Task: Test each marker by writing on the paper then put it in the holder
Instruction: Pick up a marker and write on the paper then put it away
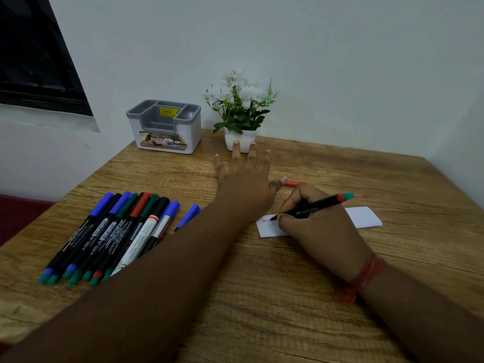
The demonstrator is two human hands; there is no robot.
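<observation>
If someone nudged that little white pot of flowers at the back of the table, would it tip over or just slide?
The flower pot would probably tip fairly easily: its white base is small and the flowers spread wider and taller above it. It looks like an artificial plant, so likely light. On the smooth wooden table a low push might slide it instead.

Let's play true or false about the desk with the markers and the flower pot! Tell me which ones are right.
1. The right hand holds a marker with its tip on the paper. True.
2. The holder is full of markers. False: no marker shows in it.
3. The left hand lies flat with fingers spread. True.
4. The flower pot sits left of the holder. False: it sits to its right.
5. A row of markers lies on the table. True.
</observation>
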